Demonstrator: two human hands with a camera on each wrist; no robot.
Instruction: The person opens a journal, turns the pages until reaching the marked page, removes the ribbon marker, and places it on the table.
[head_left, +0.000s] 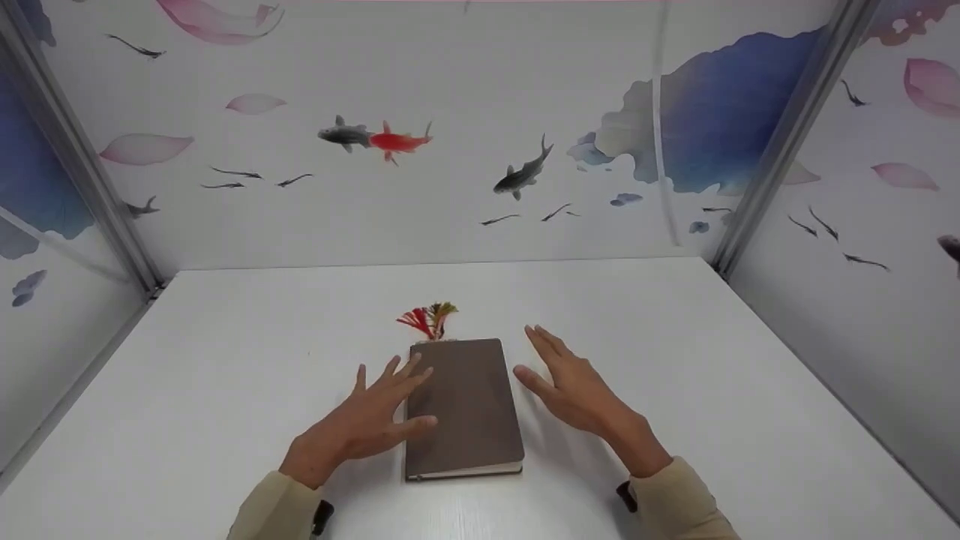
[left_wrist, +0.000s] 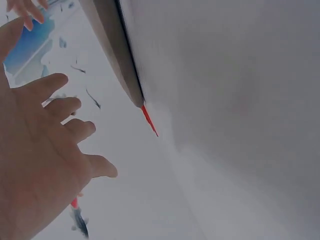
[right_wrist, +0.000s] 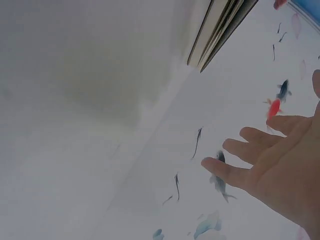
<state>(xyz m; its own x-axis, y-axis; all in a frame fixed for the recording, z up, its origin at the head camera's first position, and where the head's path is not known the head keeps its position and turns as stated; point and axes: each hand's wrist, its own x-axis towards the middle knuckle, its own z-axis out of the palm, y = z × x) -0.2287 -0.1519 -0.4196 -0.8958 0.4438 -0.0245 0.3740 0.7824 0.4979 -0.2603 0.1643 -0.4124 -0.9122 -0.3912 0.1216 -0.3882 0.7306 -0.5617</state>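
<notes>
A brown hardcover notebook (head_left: 465, 405) lies closed on the white table in the head view, its page edges showing along the near side. Red and olive tassels (head_left: 427, 321) stick out past its far end. My left hand (head_left: 375, 416) is spread, its fingertips and thumb overlapping the notebook's left edge in this view. In the left wrist view the notebook (left_wrist: 112, 45) stands apart from those fingers. To the right of the notebook, my right hand (head_left: 574, 390) has its fingers extended and holds nothing. The right wrist view shows the notebook's page edges (right_wrist: 220, 32) away from that hand.
The white table (head_left: 637, 322) is bounded by a back wall (head_left: 450, 225) and side walls printed with fish, petals and blue washes. Metal posts (head_left: 795, 135) stand at the back corners. Both sleeves (head_left: 679, 499) are beige, with dark bands at the wrists.
</notes>
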